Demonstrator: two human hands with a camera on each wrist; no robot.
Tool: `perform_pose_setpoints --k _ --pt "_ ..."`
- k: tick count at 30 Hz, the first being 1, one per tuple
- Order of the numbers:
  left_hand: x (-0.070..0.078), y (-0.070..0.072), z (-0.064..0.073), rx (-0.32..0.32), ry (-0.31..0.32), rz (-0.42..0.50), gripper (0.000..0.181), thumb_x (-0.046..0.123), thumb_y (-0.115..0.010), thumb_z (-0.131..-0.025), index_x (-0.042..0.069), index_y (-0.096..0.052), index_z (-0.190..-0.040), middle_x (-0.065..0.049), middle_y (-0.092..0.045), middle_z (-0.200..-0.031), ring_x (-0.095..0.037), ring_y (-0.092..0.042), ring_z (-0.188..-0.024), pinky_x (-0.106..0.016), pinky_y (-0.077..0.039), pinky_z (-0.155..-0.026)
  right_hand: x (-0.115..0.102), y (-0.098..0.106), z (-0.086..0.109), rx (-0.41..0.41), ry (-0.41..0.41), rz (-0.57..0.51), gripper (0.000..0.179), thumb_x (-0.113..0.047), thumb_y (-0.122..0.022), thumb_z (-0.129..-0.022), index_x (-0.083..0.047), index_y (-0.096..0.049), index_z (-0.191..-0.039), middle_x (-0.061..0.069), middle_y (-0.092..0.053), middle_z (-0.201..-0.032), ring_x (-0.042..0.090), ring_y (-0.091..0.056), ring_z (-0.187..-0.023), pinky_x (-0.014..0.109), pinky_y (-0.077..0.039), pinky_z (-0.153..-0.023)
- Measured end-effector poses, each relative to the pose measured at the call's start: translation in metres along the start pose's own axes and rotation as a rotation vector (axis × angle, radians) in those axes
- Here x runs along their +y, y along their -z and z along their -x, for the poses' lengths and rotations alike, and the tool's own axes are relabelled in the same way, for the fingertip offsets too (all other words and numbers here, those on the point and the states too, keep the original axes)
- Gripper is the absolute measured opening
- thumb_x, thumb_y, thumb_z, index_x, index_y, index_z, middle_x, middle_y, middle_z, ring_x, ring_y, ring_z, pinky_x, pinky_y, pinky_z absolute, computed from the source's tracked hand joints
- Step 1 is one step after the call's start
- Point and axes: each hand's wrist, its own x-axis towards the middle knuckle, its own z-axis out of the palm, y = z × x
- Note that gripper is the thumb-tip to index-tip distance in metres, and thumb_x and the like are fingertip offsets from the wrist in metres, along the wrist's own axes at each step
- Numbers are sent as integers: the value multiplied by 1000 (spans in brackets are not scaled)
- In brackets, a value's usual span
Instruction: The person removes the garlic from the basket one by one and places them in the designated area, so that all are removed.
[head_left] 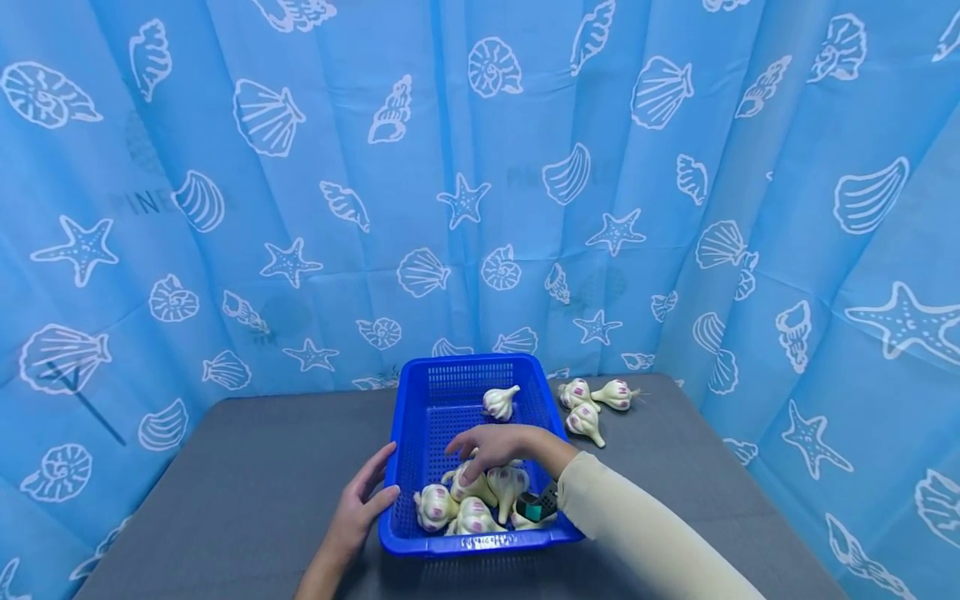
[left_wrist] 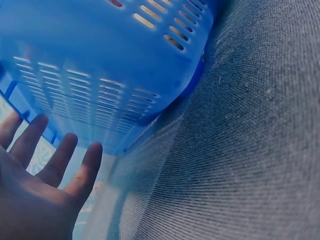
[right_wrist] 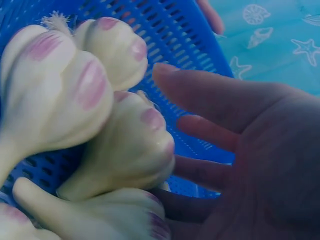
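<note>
A blue plastic basket (head_left: pixel 403 417) with slotted walls holds several white garlic bulbs with purple patches, most of them near its front. My right hand (head_left: pixel 491 446) reaches into it, over a garlic bulb (head_left: pixel 474 483). In the right wrist view, the thumb and fingers of that hand (right_wrist: pixel 270 165) are spread beside a bulb (right_wrist: pixel 130 145), and some fingertips pass out of sight behind it. My left hand (head_left: pixel 360 504) is at the basket's left side, fingers extended. The left wrist view has this hand (left_wrist: pixel 42 185) with spread fingers close to the rim; contact is hard to tell.
Toward the basket's back right lies a single garlic bulb (head_left: pixel 499 403). Outside, to the right, a small group of garlic bulbs (head_left: pixel 583 421) rests on the grey cloth-covered table (head_left: pixel 285 467). A blue curtain (head_left: pixel 465 250) with white shell prints hangs behind and at the sides.
</note>
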Motion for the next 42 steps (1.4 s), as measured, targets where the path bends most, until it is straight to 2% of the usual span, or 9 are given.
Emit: perform_pose_setpoints --k 6,11,17,21,27,29,34,38,42 --pt "1 0 -1 -5 1 -2 54 18 -60 -95 18 -44 -147 -13 -41 -149 -42 -40 -133 -63 -35 -101 -1 -7 -2 22 -34 103 56 -28 -79 -81 -18 -59 -133 9 -58 -130 25 -54 -118 38 -50 -86" --pt "3 -1 -1 -9 7 -5 54 20 -60 -95 20 -43 -147 -13 -40 -150 -42 -39 -133 -63 -36 -100 2 -9 -5 53 -14 146 52 -29 -80 -81 -16 -63 -128 8 -61 -127 22 -55 -117 34 -49 -86" --pt "2 -1 -1 -6 11 -15 54 21 -60 -95 20 -42 -147 -14 -39 -151 -43 -38 -133 -64 -36 -100 3 -10 -8 86 24 190 36 -23 -81 -79 -12 -68 -111 -2 -66 -109 12 -58 -97 27 -49 -70" --pt "2 -1 -1 -1 17 -15 55 22 -60 -95 20 -42 -147 -14 -39 -150 -43 -38 -133 -64 -36 -100 3 -9 -8 99 26 183 30 -21 -80 -79 -13 -68 -106 -7 -64 -99 8 -55 -85 26 -49 -62" --pt "2 -1 -1 0 19 -12 54 22 -60 -95 20 -43 -147 -14 -40 -150 -44 -38 -133 -64 -35 -100 2 -5 -4 122 35 132 29 -19 -78 -82 -12 -67 -109 -6 -62 -98 10 -55 -82 28 -49 -56" --pt "2 -1 -1 -3 12 -16 54 22 -60 -95 20 -43 -147 -14 -39 -150 -44 -38 -133 -65 -35 -100 2 -2 -3 137 55 128 29 -18 -78 -83 -11 -68 -109 -5 -63 -101 12 -57 -86 29 -50 -62" --pt "2 -1 0 -1 -9 -28 54 20 -60 -95 19 -43 -147 -14 -41 -150 -43 -38 -133 -66 -33 -101 5 1 -2 189 110 142 32 -19 -77 -83 -10 -68 -112 -4 -65 -107 19 -57 -105 31 -47 -86" --pt "2 -1 0 0 -11 -30 54 19 -60 -95 19 -43 -147 -14 -41 -149 -43 -39 -133 -66 -33 -101 7 5 0 220 125 108 34 -21 -77 -84 -10 -67 -114 -2 -65 -110 22 -58 -108 34 -48 -88" --pt "3 -1 1 3 -8 -26 54 19 -60 -95 19 -44 -147 -13 -41 -149 -42 -39 -133 -66 -33 -101 7 8 5 244 130 27 34 -21 -76 -86 -9 -66 -116 0 -64 -112 24 -58 -107 38 -48 -89"
